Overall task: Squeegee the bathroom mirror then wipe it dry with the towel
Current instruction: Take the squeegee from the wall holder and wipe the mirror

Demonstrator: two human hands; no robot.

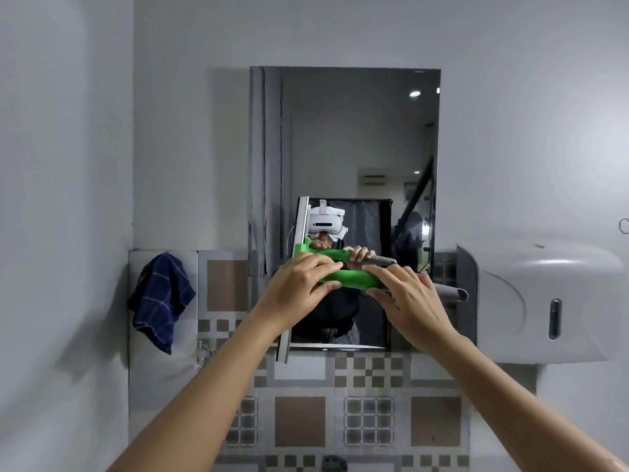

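A rectangular mirror (pixel 357 137) hangs on the grey wall. Both hands hold a green-handled squeegee (pixel 354 279) against its lower left part, handle lying sideways, blade upright along the mirror's left side. My left hand (pixel 299 284) grips the handle near the blade end. My right hand (pixel 408 298) closes over the handle's grey pole end, which sticks out to the right. A dark blue checked towel (pixel 161 298) hangs on the wall to the left, apart from both hands. The mirror reflects the hands and the squeegee.
A white paper dispenser (pixel 544 301) juts from the wall right of the mirror, close to the pole end. Patterned brown and grey tiles (pixel 299 420) cover the wall below. A tap (pixel 202 352) sits under the towel.
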